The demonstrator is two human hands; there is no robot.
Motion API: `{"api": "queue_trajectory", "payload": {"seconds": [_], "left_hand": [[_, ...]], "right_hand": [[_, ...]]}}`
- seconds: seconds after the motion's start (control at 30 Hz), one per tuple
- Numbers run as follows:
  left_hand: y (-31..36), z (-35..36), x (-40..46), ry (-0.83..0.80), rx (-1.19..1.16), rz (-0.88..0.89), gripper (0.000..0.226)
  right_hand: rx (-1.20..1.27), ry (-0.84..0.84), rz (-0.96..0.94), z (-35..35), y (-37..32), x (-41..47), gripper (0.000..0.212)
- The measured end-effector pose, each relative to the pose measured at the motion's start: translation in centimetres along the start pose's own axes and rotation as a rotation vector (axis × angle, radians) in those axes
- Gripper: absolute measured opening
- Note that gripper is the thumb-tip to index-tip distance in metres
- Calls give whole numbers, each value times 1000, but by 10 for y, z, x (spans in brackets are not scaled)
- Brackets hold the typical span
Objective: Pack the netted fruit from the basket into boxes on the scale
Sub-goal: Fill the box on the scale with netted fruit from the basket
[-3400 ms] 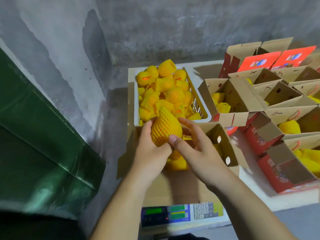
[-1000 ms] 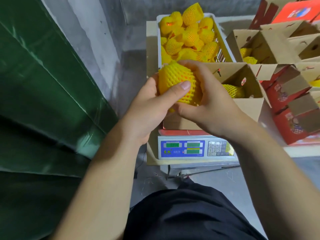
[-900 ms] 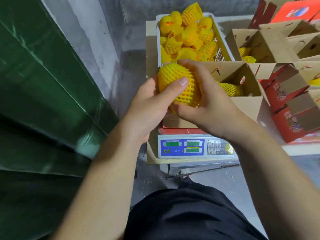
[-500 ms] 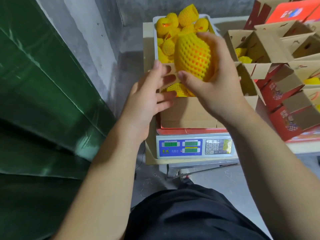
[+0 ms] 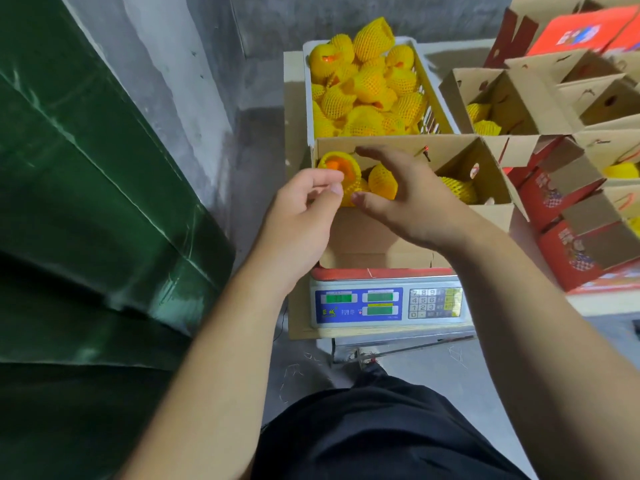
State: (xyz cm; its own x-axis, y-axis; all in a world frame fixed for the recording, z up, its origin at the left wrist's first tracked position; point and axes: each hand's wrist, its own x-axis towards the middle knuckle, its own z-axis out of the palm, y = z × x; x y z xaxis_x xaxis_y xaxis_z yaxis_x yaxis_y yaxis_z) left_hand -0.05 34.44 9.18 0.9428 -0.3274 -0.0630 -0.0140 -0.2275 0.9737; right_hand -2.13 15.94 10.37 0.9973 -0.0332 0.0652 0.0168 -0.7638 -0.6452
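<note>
In the head view, mid-frame, the left hand (image 5: 304, 209) hung loosely curled, gripping nothing, and the right hand (image 5: 405, 199) was spread over the box (image 5: 367, 237) on the scale (image 5: 384, 303). Netted fruit (image 5: 341, 171) lay inside; the basket (image 5: 434, 95) sat above.

Two bare forearms, sleeveless as far as the lower edge of the frame, running up from bottom left and bottom right to the left hand (image 5: 299, 216) and right hand (image 5: 412, 199) at centre. No rings, watch or bands visible. Short, plain fingernails. Dark black garment (image 5: 381, 434) at bottom centre, smooth matte fabric with soft folds.
</note>
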Motion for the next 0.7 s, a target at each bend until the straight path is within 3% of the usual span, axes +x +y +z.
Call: {"api": "queue_trajectory", "payload": {"seconds": [0.7], "left_hand": [[-5, 14, 34, 23, 51, 19, 29]], "right_hand": [[20, -108, 9, -6, 19, 21, 68]]}}
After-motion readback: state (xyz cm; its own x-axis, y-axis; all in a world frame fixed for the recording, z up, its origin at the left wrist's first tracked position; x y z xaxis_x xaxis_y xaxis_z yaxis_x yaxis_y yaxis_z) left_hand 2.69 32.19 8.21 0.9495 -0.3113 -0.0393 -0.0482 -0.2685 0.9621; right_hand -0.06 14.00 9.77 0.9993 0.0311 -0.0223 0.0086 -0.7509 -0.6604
